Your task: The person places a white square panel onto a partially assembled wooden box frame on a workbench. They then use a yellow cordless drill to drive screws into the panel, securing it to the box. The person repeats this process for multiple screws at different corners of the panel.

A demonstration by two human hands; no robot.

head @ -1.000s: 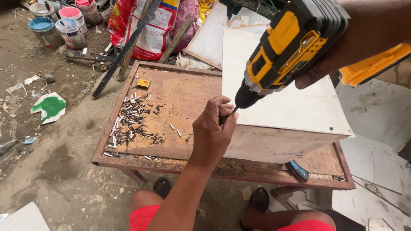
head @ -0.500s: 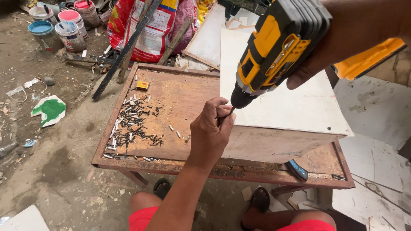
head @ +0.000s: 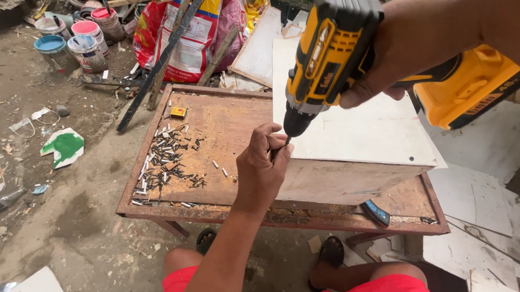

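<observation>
A: What is held by the right hand (head: 384, 72)?

B: A yellow and black drill (head: 332, 57) is gripped by it, the fingers clenched round the handle. The drill is tilted down to the left, and its bit is brought to the near left corner of the white panel (head: 357, 125).

A: And the left hand (head: 263, 166)?

B: It is closed at the bit's tip, fingertips pinched together right at the panel's corner. Something small seems to be held there, but what it is cannot be told; it is hidden by the fingers.

A: Where is the panel placed?

B: It is laid on top of a box-like piece, which is set on the right part of the rusty framed surface (head: 224, 121).

A: What else is seen on the surface?

B: A heap of dark screws (head: 165, 163) is spread over its left part, well apart from the hands. A small yellow box (head: 179, 112) is set near the far edge.

A: And around it?

B: Paint cans (head: 86, 45) are stood on the ground at the far left, and a red printed sack (head: 195, 33) is leaned behind the surface. Red shorts (head: 380, 287) and sandalled feet are seen below.
</observation>
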